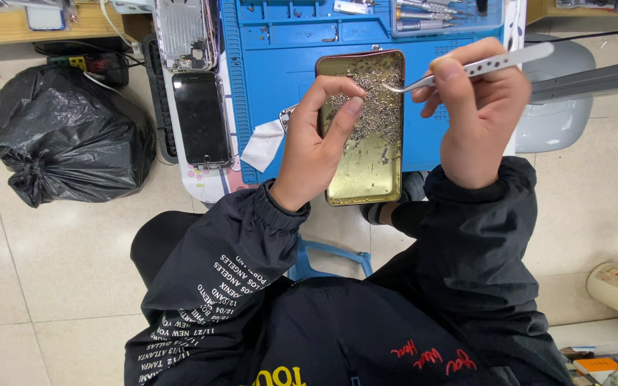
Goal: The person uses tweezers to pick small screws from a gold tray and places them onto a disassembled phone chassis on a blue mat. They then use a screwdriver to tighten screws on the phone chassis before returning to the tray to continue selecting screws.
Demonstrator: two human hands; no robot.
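While the right hand grips a pair of curved metal tweezers between thumb and fingers, the tip hangs over the far right part of a shallow gold-coloured tin tray that lies on the near edge of a blue work mat. A heap of small screws fills the far half of the tray; a few lie scattered nearer. The step in hand appears to be sorting through the screws to pick one out. Whether the tip already carries a screw cannot be told. The left hand is raised over the left side of the tray, thumb and forefinger pinched close together; whether a screw sits between them is too small to tell. By judgement, the next move calls for a fine, steady lowering of the tip onto a single screw, without disturbing the heap.

Both forearms, in dark sleeves, reach forward from the near side, wrists bent slightly down, the right wrist higher than the left. To the left of the mat lie a dark phone screen and, farther off, an opened phone body. A black rubbish bag sits on the floor, far left.
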